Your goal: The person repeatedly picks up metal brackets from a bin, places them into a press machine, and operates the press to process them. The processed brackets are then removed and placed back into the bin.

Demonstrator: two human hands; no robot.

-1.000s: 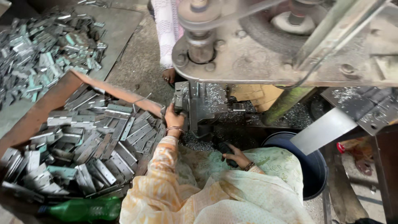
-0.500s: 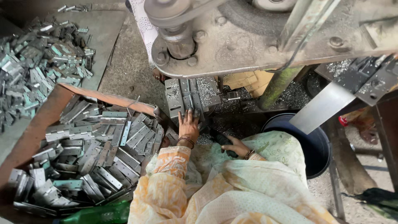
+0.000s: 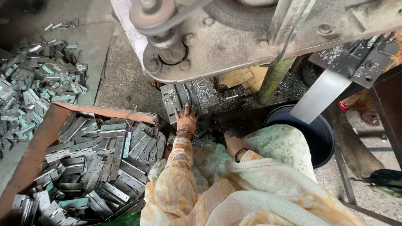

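Head view: left hand (image 3: 185, 120) spread flat, fingers on the metal plates at the press bed (image 3: 189, 97), just right of the hinge-plate tray (image 3: 83, 109). Right hand (image 3: 233, 145) below the bed, grip unclear. Loading step, likely; next needs the plate seated square.

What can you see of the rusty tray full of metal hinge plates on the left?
The tray is a shallow, rust-brown sheet-metal box, seen from above, set at a slant left of the person's left hand. Two raised walls show, along its far and left sides. It is heaped with flat grey hinge plates, punched with small holes and lying criss-cross; a few look greenish. The person's patterned sleeve overlaps its near right corner. A second, loose pile of plates lies on the floor beyond it.
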